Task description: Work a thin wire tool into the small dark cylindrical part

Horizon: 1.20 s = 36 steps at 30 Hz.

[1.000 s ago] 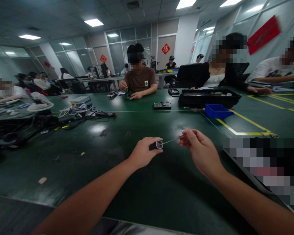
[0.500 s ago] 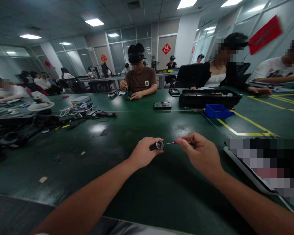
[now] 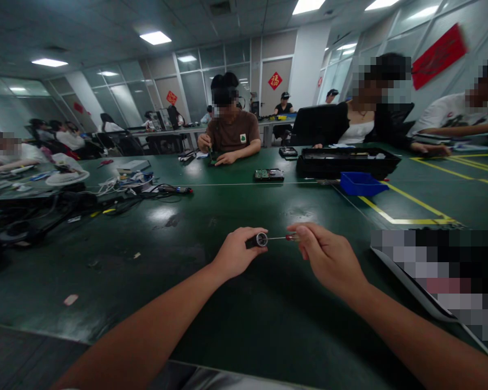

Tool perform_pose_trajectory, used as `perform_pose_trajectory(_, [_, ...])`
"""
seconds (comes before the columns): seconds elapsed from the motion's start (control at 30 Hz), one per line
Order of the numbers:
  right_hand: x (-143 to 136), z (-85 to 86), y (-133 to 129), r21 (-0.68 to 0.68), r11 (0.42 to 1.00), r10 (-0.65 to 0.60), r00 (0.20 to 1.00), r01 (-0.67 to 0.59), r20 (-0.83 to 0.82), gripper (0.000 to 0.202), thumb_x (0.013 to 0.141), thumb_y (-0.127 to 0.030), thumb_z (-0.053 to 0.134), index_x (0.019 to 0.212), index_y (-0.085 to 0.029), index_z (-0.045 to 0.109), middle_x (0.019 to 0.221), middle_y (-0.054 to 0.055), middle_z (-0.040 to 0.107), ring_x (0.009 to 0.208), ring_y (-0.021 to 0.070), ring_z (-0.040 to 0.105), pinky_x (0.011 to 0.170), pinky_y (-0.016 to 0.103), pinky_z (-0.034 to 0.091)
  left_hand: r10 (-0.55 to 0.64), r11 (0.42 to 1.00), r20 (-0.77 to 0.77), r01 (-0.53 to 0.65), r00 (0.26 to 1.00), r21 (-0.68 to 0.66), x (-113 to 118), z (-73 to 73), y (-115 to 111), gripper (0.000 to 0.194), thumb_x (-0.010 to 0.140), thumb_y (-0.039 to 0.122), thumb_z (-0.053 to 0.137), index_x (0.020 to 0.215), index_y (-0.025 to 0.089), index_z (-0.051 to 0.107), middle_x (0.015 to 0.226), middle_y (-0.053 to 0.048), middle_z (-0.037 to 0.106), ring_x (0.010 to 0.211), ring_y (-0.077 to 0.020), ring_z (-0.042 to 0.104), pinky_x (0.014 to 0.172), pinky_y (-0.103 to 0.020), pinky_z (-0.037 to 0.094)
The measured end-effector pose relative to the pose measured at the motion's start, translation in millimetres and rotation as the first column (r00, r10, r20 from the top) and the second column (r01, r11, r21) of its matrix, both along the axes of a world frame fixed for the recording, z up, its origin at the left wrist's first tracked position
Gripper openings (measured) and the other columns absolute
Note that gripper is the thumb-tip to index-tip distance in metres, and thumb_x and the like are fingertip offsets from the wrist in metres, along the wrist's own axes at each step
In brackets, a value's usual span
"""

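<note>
Between the thumb and fingers of my left hand (image 3: pixel 236 252) is a small black cylindrical part (image 3: pixel 261 239), its round open end with a metallic rim facing me. My right hand (image 3: pixel 329 254) is closed on the red, partly clear handle of a screwdriver (image 3: pixel 291 238). The thin metal shaft points left and meets the right side of the cylinder's rim. Whether the tip is inside the part or only against it is too small to tell. Both hands are above the green table (image 3: pixel 228 325).
A blue tray (image 3: pixel 360 184) stands before a long black housing (image 3: pixel 347 163). A hard drive (image 3: pixel 269 175) lies mid-table. Cables (image 3: pixel 134 187) are heaped at the left, a pixelated object edge (image 3: pixel 415 287) lies right. A person (image 3: pixel 232 132) sits opposite.
My right fingers have shifted on the screwdriver, showing more of its red handle. The cylinder and left hand sit very slightly further left.
</note>
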State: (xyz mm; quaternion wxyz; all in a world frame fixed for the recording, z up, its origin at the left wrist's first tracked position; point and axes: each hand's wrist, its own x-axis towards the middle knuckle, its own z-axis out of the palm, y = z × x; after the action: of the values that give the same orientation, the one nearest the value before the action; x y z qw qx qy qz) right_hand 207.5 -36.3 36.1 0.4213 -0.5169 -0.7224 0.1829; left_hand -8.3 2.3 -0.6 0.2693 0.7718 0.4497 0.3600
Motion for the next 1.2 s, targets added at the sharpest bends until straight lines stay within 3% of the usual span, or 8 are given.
perform_pose_trajectory(0.2, [1.7,-3.2,-1.8,0.029,0.999,0.036,0.999,-0.036,0.019,0.034,0.100,-0.035,0.040,0.127,-0.021,0.056,0.079,0.001,0.066,0.061,0.0164,0.060,0.055,0.030,0.043,0.046,0.995,0.125,-0.034,0.991,-0.097,2.0,1.7,-0.6,0.060,0.076,0.016,0.078,0.131,0.028,0.059,0.113,-0.001,0.069,0.110,-0.0203,0.062,0.103,-0.036,0.044])
perform_pose_trajectory(0.4, [0.1,-2.0,-2.8,0.011,1.000,0.006,1.000,-0.006,0.029,0.036,0.101,-0.043,0.037,0.113,-0.022,0.065,0.070,0.000,0.065,0.059,0.0175,0.061,0.054,0.030,0.041,0.024,0.992,0.170,-0.002,0.985,-0.128,2.6,0.6,0.3,0.062,0.074,0.014,0.079,0.131,0.028,0.058,0.109,0.001,0.071,0.106,-0.0182,0.064,0.103,-0.034,0.044])
perform_pose_trajectory(0.57, [-1.3,-0.3,-1.8,0.040,0.999,-0.003,0.999,0.001,0.035,0.031,0.097,-0.037,0.047,0.121,-0.020,0.057,0.074,0.000,0.067,0.058,0.0170,0.060,0.053,0.029,0.041,0.022,0.993,0.168,-0.002,0.986,-0.120,2.3,0.0,1.3,0.059,0.074,0.015,0.080,0.128,0.027,0.060,0.111,0.000,0.071,0.108,-0.0194,0.064,0.102,-0.035,0.045])
perform_pose_trajectory(0.7, [0.1,-0.1,-1.0,0.063,0.998,0.017,0.999,-0.020,0.043,0.025,0.098,-0.037,0.045,0.108,-0.021,0.061,0.077,0.002,0.066,0.064,0.0175,0.062,0.058,0.030,0.043,0.036,0.990,0.157,-0.015,0.987,-0.137,3.3,1.0,0.7,0.059,0.073,0.012,0.080,0.127,0.026,0.061,0.110,-0.001,0.071,0.106,-0.0198,0.064,0.102,-0.036,0.045])
perform_pose_trajectory(0.83, [0.5,-0.3,-0.3,0.016,1.000,0.019,0.998,-0.020,0.055,0.033,0.101,-0.042,0.038,0.097,-0.022,0.064,0.073,0.001,0.066,0.062,0.0175,0.061,0.056,0.030,0.041,0.013,0.992,0.142,0.004,0.990,-0.124,4.1,-1.3,0.7,0.060,0.072,0.012,0.081,0.126,0.027,0.062,0.109,0.000,0.071,0.106,-0.0192,0.064,0.102,-0.036,0.044])
perform_pose_trajectory(1.0, [-0.2,-3.4,1.1,0.023,1.000,-0.020,1.000,0.020,-0.008,0.025,0.099,-0.038,0.045,0.112,-0.021,0.058,0.078,0.002,0.068,0.061,0.0170,0.060,0.056,0.029,0.042,0.017,0.994,0.131,-0.002,0.991,-0.110,3.0,-1.0,0.6,0.058,0.073,0.015,0.081,0.126,0.028,0.062,0.112,0.000,0.070,0.108,-0.0191,0.063,0.102,-0.035,0.044])
perform_pose_trajectory(1.1, [0.4,-5.6,2.3,0.075,0.997,-0.022,0.999,0.024,-0.032,0.023,0.097,-0.038,0.049,0.111,-0.021,0.057,0.087,0.004,0.068,0.075,0.0192,0.065,0.065,0.030,0.046,0.033,0.993,0.117,-0.020,0.993,-0.115,2.9,1.4,-0.4,0.058,0.074,0.015,0.080,0.127,0.028,0.062,0.112,-0.001,0.070,0.107,-0.0192,0.064,0.100,-0.035,0.046])
perform_pose_trajectory(1.2, [1.4,-5.5,2.1,0.067,0.998,0.015,1.000,-0.014,-0.012,0.023,0.098,-0.039,0.047,0.105,-0.022,0.061,0.087,0.003,0.069,0.075,0.0193,0.065,0.065,0.031,0.046,0.015,0.994,0.107,-0.003,0.994,-0.111,3.2,0.5,-0.8,0.059,0.073,0.015,0.081,0.127,0.028,0.062,0.111,-0.001,0.070,0.106,-0.0196,0.064,0.100,-0.035,0.046])
